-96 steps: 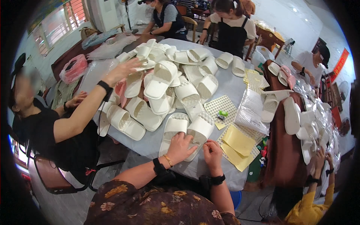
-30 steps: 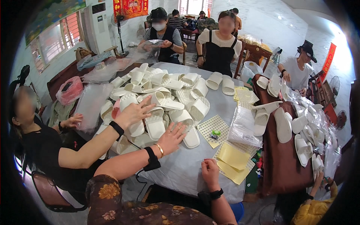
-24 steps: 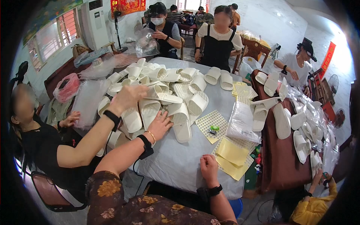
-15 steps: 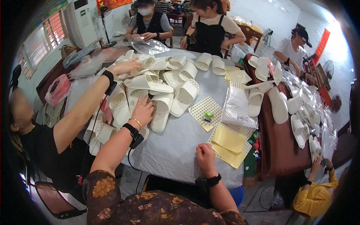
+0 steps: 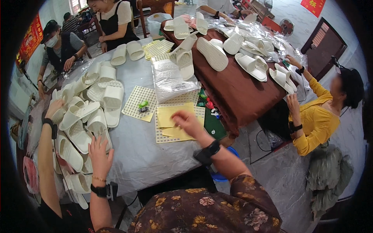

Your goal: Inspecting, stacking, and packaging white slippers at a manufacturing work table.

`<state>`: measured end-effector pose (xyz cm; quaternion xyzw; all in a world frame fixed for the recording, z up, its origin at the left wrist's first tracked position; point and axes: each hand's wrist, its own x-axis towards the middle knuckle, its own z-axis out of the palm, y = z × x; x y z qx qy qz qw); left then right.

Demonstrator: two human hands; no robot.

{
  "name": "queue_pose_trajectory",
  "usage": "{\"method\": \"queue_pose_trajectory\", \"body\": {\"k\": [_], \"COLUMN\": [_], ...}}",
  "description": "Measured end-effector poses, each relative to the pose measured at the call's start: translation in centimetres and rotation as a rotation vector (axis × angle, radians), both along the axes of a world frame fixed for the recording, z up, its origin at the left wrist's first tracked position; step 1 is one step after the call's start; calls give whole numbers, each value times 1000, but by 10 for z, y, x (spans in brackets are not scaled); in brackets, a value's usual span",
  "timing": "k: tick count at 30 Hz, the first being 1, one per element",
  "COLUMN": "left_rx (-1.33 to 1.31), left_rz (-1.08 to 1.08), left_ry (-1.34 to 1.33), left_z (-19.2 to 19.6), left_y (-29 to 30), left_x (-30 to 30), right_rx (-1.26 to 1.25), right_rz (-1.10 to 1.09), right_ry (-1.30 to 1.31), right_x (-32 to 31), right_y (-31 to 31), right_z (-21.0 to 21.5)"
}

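Note:
White slippers (image 5: 81,134) lie in a heap on the left of the table. My left hand (image 5: 101,157) is at the heap's near edge, fingers spread, with nothing held; whether its fingertips touch a slipper I cannot tell. My right hand (image 5: 189,123) hovers over yellow backing paper (image 5: 175,112) and a sticker sheet (image 5: 161,136); its bent fingers are smeared by motion. Left of that paper, a smaller sticker sheet (image 5: 136,93) carries a small green-and-dark object (image 5: 143,105). A white padded mailer (image 5: 171,77) lies behind the yellow paper.
A co-worker's arm (image 5: 47,147) reaches into the heap from the left. A slipper pair (image 5: 127,53) stands at the far edge. More slippers and clear plastic cover a brown-draped surface (image 5: 217,87) at right, where a person in yellow (image 5: 316,110) handles slippers. Others work opposite.
The view has swung to the right. My left hand has drawn back from the slippers towards me. My right hand has lifted off the bare tabletop and moved over the yellow paper.

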<state>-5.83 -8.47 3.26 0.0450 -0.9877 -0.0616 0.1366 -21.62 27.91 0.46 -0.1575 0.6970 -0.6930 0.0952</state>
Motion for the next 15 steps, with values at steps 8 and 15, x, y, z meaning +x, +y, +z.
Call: {"method": "queue_pose_trajectory", "body": {"k": [8,15], "left_rx": [339,394], "left_rz": [-63,-74], "left_ry": [-21,-69], "left_z": [-12,-21], "left_y": [41,71], "left_x": [59,96], "right_rx": [367,1565], "right_rz": [-901,-710], "right_ry": [571,953], "right_x": [-126,-180], "right_y": [129,145], "right_z": [74,70]}}
